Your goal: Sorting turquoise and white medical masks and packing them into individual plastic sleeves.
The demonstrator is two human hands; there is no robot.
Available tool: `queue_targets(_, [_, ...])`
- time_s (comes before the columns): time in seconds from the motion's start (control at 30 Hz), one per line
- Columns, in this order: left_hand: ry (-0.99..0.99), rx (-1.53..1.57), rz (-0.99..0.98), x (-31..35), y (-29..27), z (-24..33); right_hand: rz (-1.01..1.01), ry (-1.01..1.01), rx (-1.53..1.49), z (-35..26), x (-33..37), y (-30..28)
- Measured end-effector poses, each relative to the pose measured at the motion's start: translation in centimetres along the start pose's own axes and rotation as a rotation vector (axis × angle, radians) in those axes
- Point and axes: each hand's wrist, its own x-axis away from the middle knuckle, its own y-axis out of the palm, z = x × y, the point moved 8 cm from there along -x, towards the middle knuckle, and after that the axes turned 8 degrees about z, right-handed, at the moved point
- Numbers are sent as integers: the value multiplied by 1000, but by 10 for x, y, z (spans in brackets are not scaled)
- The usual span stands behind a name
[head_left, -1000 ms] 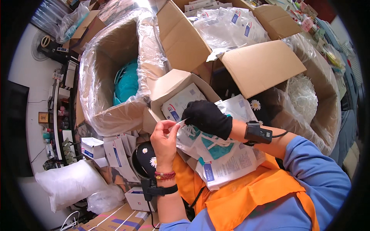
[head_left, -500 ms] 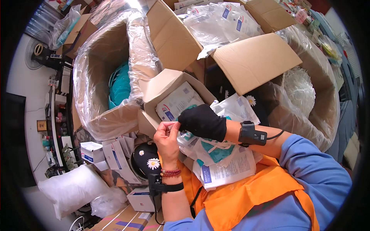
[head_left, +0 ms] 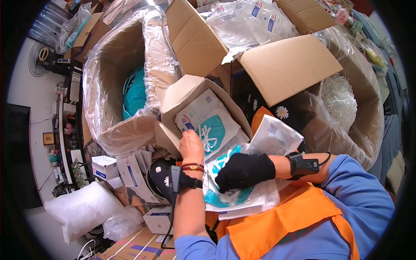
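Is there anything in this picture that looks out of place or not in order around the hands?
Nothing looks damaged or spilled. Only one oddity: the right hand wears a black glove while the left hand is bare. The packaged teal masks sit askew in the small cardboard box, loosely piled rather than stacked.

We stand in a packing workshop: beyond our hands gape plastic-lined cartons (head_left: 130, 73) of sealed mask packets (head_left: 242, 17), with small folded boxes (head_left: 125, 169) stacked to their left

Teal masks (head_left: 213, 132), black glove (head_left: 245, 171), orange vest (head_left: 281, 216), brown boxes (head_left: 288, 65), seemingly daisy-patterned black cloth (head_left: 279, 113).
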Motion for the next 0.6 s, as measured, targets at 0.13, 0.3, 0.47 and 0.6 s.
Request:
queue_targets(0.13, [57,-95,62,-7,-2,3,-25,120,-6,8,2,-1])
queue_targets(0.3, [75,-53,-204,-14,12,-3,95,276,-230,28,-8,-16])
queue_targets(0.47, [10,90,-83,-10,-7,1,591,290,-167,67,-6,-46])
queue_targets(0.6, [89,-57,-497,-1,9,5,678,310,124,88,3,-42])
